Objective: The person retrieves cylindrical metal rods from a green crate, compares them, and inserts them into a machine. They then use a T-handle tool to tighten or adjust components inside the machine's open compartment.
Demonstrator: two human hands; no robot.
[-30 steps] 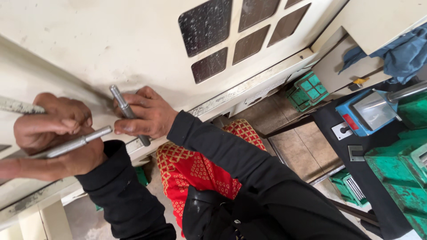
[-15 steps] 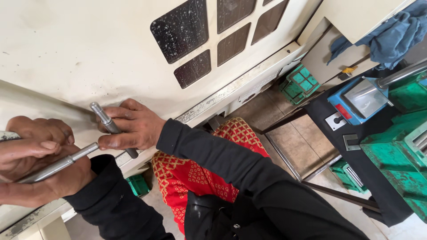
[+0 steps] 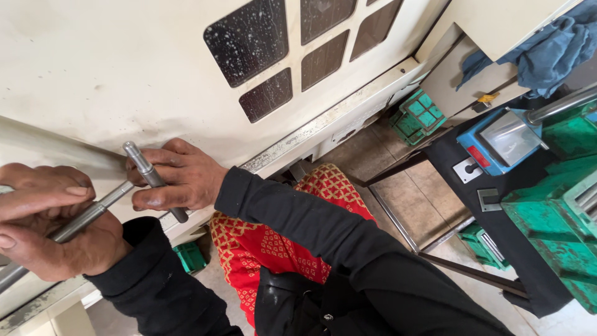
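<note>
My right hand [image 3: 183,180] is closed around a short grey steel shaft [image 3: 149,175] with a stepped, grooved tip that points up and left against the cream machine panel [image 3: 124,68]. My left hand [image 3: 53,227], at the left edge, grips a longer, thinner steel rod [image 3: 93,213]. That rod slants up to the right, and its tip ends just beside the right hand's fingers. Both arms wear black sleeves. A red patterned cloth [image 3: 267,249] lies over my lap below them.
The cream panel has several dark square windows [image 3: 249,40] and a worn metal ledge [image 3: 336,115]. Green crates [image 3: 418,115] stand on the floor. At the right are a green machine body [image 3: 559,224], a blue box with a steel handle [image 3: 500,140] and a blue rag [image 3: 547,50].
Both hands have drifted left and lower in the view as the camera shifted. Each hand has kept its grip, and the thin rod's tip stays close to the right hand.
</note>
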